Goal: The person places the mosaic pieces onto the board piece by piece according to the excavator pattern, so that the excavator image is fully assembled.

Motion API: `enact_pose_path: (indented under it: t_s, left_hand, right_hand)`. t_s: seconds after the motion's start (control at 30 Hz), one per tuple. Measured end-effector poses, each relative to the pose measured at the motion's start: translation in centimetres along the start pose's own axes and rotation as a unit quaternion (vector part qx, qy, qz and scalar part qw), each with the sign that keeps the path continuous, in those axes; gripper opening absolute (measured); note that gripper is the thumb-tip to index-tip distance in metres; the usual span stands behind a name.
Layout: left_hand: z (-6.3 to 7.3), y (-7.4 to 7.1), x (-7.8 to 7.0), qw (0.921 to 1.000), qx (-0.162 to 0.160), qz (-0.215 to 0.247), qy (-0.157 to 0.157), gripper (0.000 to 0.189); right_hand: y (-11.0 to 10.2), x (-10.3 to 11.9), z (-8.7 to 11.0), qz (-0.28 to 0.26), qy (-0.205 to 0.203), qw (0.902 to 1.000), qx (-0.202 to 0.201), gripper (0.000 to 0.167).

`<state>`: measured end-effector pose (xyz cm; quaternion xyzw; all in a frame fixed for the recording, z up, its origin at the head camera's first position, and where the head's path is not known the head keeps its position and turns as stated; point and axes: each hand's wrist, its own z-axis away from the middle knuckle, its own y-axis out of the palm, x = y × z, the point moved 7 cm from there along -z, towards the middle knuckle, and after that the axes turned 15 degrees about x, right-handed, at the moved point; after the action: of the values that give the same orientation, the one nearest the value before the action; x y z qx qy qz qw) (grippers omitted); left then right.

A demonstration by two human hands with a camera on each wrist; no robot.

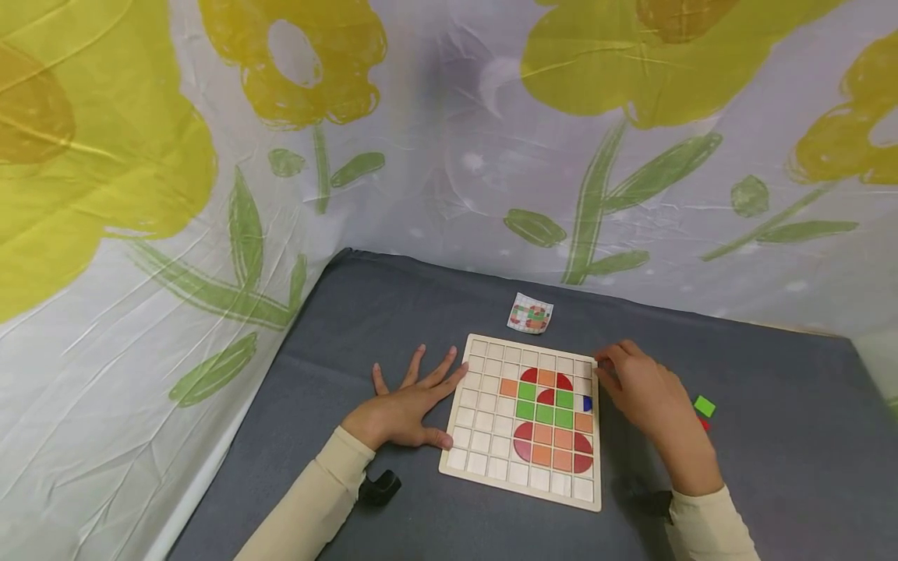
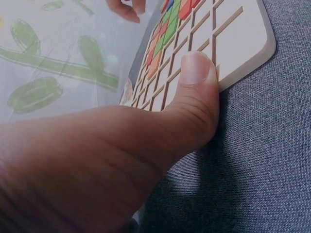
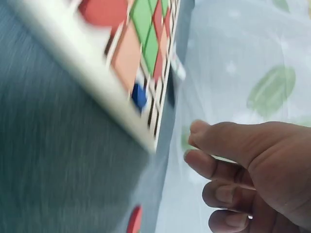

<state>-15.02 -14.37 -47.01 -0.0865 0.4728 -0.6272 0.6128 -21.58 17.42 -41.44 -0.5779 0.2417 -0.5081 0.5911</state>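
Note:
A square wooden grid board [image 1: 480,438] lies on the dark table, its middle and right cells filled with green, orange and rounded red tiles. One small blue piece [image 1: 587,403] sits near its right edge. My left hand [image 1: 407,409] has its fingers spread at the board's left side; the thumb [image 2: 197,73] rests on the rim near a corner. Just off the upper right corner is my right hand [image 1: 641,389]. Its fingers are loosely bent, and nothing shows between thumb and fingertips in the right wrist view.
Behind the board lies a small printed card [image 1: 530,313] with a coloured grid pattern. A loose green tile [image 1: 705,406] and a red piece [image 1: 705,425] are right of my right hand. A flower-printed cloth [image 1: 449,179] hangs along the table's back and left.

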Motion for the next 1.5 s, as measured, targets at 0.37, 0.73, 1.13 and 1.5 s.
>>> enact_pose_path:
  t_s: [0.37,0.73,1.13,1.5]
  left_hand:
    - [-0.1,0.0,0.0,1.0,0.004,-0.006,-0.001,0.116]
    - [0.0,0.0,0.0,0.9999,0.009,-0.002,-0.006,0.116]
    - [-0.1,0.1,0.3,1.0,0.008,0.002,-0.004,0.116]
    - [0.1,-0.1,0.0,1.0,0.007,-0.001,-0.001,0.116]
  right_hand:
    - [-1.4,-7.6,4.6,-0.009,0.078,0.9965,-0.03,0.029]
    - [-0.6,-13.4,7.1,-0.012,0.181,0.9827,0.035,0.041]
    - [0.1,-14.7,7.4,-0.022,0.19,0.9791,0.069,0.046]
    - [0.4,-13.7,6.3,-0.026,0.179,0.9804,0.077,0.046]
